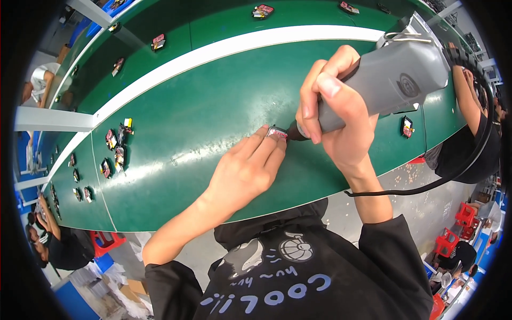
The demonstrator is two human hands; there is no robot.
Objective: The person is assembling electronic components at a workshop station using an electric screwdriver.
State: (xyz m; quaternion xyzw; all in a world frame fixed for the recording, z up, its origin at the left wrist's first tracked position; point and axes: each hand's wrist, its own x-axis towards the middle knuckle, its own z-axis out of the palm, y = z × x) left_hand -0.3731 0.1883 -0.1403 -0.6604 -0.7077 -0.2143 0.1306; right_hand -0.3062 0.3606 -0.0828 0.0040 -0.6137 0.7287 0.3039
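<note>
My right hand (pixel 341 106) is wrapped round a thick grey power screwdriver (pixel 394 80), which lies slantwise with its dark nose pointing down and left. The nose meets a small dark-cased electronic unit (pixel 277 132) with some red and white on it, lying on the green tabletop (pixel 213 101). My left hand (pixel 245 165) steadies that unit, its fingertips pressed on the near left side. The fingers partly cover the unit, so the exact spot where the tool touches is hidden.
Several similar units (pixel 120 156) lie in a loose group at the left. Another unit (pixel 407 127) sits to the right, near a co-worker's arm (pixel 469 101). A white rail (pixel 213 50) runs along the far side, with more units beyond. A black cable (pixel 405 192) hangs at the right.
</note>
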